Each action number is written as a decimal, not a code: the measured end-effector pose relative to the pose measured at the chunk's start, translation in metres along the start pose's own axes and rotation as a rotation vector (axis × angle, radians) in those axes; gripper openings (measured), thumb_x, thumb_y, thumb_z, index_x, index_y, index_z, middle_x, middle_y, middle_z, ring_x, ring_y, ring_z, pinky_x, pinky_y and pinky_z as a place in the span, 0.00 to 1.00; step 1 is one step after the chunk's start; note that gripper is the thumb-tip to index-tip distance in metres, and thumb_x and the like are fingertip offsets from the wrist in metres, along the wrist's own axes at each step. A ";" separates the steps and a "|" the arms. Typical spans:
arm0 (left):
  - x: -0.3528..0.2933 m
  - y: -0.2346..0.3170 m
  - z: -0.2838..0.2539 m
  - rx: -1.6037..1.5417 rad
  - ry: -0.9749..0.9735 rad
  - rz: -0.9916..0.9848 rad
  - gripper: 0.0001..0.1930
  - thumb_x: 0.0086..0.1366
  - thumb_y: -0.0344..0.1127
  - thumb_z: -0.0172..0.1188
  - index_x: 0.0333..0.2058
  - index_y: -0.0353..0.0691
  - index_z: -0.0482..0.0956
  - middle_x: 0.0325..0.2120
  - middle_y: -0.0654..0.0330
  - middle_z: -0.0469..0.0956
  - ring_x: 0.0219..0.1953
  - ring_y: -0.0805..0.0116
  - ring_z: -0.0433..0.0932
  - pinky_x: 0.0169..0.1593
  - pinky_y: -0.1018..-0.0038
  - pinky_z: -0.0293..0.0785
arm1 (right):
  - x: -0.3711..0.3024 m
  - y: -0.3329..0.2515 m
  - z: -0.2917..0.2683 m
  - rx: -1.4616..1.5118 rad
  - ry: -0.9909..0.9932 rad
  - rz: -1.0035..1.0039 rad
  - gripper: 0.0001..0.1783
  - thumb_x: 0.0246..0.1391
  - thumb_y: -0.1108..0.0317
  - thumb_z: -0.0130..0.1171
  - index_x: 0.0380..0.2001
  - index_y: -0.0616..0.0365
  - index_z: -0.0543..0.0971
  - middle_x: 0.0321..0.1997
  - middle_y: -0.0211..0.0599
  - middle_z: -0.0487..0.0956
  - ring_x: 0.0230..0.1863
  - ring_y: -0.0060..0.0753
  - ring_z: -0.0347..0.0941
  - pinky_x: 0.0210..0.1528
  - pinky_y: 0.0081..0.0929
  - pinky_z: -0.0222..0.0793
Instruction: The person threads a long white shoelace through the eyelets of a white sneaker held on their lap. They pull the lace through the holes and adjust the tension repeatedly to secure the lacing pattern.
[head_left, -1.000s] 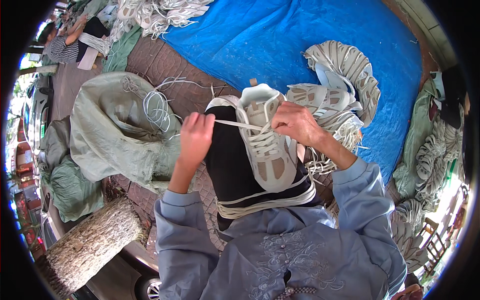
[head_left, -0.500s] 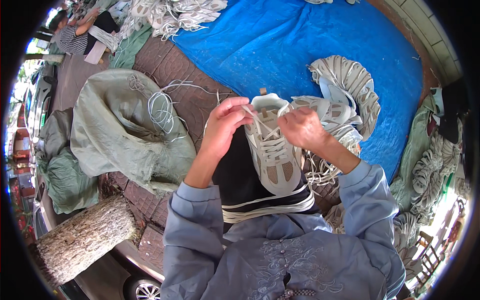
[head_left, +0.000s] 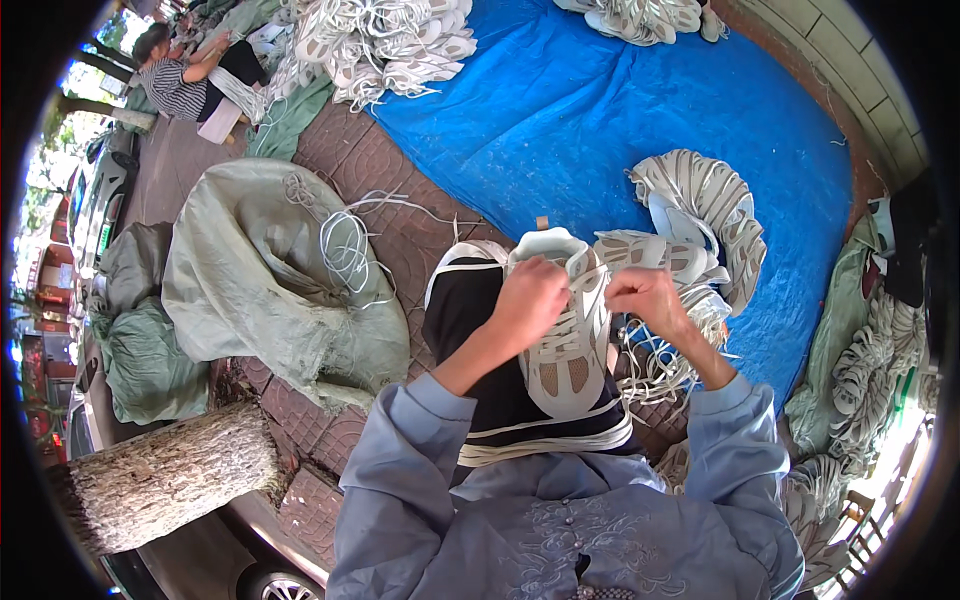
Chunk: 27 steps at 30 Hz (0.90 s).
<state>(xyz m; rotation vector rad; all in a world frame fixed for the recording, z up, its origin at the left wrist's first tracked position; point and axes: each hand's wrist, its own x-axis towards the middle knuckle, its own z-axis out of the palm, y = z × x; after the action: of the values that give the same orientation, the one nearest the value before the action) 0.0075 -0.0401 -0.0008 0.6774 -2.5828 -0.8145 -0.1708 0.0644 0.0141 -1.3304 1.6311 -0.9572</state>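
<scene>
A white and beige sneaker (head_left: 566, 388) rests on my lap, its toe toward me and its heel away. My left hand (head_left: 534, 302) is closed over the upper left of the lacing, covering part of the tongue. Just right of the shoe, my right hand (head_left: 650, 302) is closed in a pinch. A white shoelace (head_left: 590, 277) stretches from one hand to the other across the shoe's opening. The fingertips themselves are partly hidden. Lower down, the laces cross in rows over the front of the shoe. Several long white laces (head_left: 540, 446) lie across my dark-clad lap.
Beside my right hand lie more sneakers (head_left: 655, 258) and tangled laces (head_left: 665, 355). A curved row of shoes (head_left: 715, 205) sits on a blue tarp (head_left: 560, 110). To the left are a pale sack (head_left: 250, 290) and a tree trunk (head_left: 170, 478). Another person (head_left: 175, 85) sits far left.
My left hand has moved down and right over the lacing, from an open pinch to closed. The right hand has shifted right, off the shoe's edge. The whole view has shifted slightly.
</scene>
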 end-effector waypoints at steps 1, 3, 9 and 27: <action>0.003 0.002 -0.010 -0.181 -0.020 -0.111 0.05 0.48 0.30 0.56 0.23 0.34 0.74 0.21 0.56 0.72 0.29 0.65 0.73 0.31 0.70 0.67 | -0.002 0.007 0.004 0.138 -0.019 0.035 0.07 0.34 0.75 0.61 0.23 0.61 0.77 0.18 0.31 0.74 0.22 0.19 0.71 0.23 0.20 0.64; 0.003 0.000 -0.032 -0.644 -0.191 -0.439 0.06 0.56 0.33 0.54 0.26 0.36 0.74 0.27 0.56 0.76 0.32 0.74 0.75 0.32 0.76 0.68 | -0.004 0.005 0.012 0.311 -0.029 0.020 0.10 0.32 0.77 0.62 0.25 0.60 0.78 0.21 0.31 0.75 0.22 0.18 0.70 0.25 0.19 0.64; -0.016 0.008 -0.048 -1.594 -0.030 -0.399 0.09 0.61 0.33 0.50 0.35 0.33 0.73 0.39 0.51 0.75 0.43 0.58 0.74 0.47 0.65 0.69 | 0.033 0.002 0.061 0.122 -0.277 0.238 0.15 0.31 0.77 0.63 0.30 0.59 0.76 0.27 0.26 0.71 0.27 0.18 0.68 0.25 0.17 0.65; -0.096 -0.177 -0.206 -1.495 0.949 -0.561 0.06 0.61 0.32 0.46 0.28 0.39 0.70 0.13 0.69 0.64 0.10 0.81 0.56 0.16 0.82 0.54 | -0.028 0.106 -0.221 0.618 0.600 0.125 0.04 0.48 0.68 0.52 0.25 0.57 0.72 0.10 0.21 0.60 0.07 0.12 0.50 0.07 0.13 0.44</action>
<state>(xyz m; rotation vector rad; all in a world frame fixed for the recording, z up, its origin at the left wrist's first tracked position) 0.2398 -0.2075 0.0342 0.8689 -0.5452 -1.6575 -0.4107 0.1232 0.0063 -0.5362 1.6018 -1.7174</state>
